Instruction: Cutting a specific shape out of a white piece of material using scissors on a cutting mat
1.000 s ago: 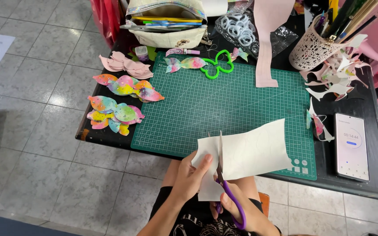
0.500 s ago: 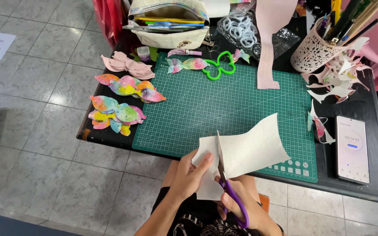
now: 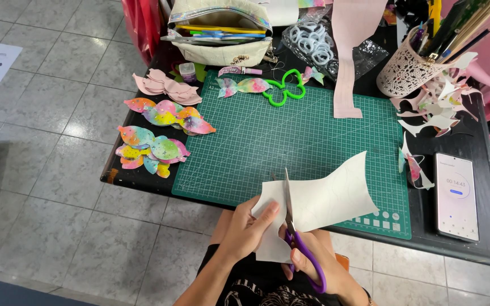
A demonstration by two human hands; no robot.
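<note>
My right hand [image 3: 313,266] grips purple-handled scissors [image 3: 293,226], their blades pointing away from me into a white sheet [image 3: 327,198]. My left hand [image 3: 248,229] pinches the sheet's left part, thumb on top. The sheet curls upward on its right side above the near edge of a green cutting mat [image 3: 290,136]. Both hands hover over the table's front edge, above my lap.
Rainbow-coloured bow-shaped cutouts [image 3: 154,147] and pink ones [image 3: 165,85] lie left of the mat. A green bow template [image 3: 283,90], a pink strip [image 3: 350,68], an open pouch [image 3: 222,34], a white lattice pen cup [image 3: 409,68], white scraps [image 3: 438,113] and a phone [image 3: 456,195] surround it.
The scissor blades have advanced further into the white sheet, and the sheet's right side has curled higher. My hands stay at the table's front edge.
</note>
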